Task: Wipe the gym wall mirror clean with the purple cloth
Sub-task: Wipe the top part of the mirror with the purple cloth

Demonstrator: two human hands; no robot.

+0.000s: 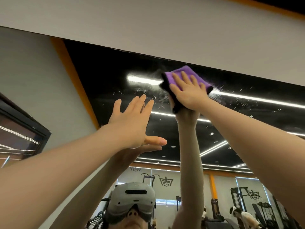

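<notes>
The wall mirror (115, 80) fills the middle of the view and reflects a dark ceiling with strip lights. My right hand (188, 93) presses the folded purple cloth (194, 75) flat against the glass, close under the mirror's top edge, with its fingers spread straight. Small white droplets and smears speckle the glass around and right of the cloth. My left hand (133, 119) lies open and flat on the mirror, lower and to the left of the cloth, fingers straight. Both arms reach upward.
A pale wall band (148, 27) runs above the mirror's top edge. An orange stripe (74, 76) and a grey wall show in the reflection on the left. Gym machines (239, 195) and another person (244, 217) appear reflected at the bottom right.
</notes>
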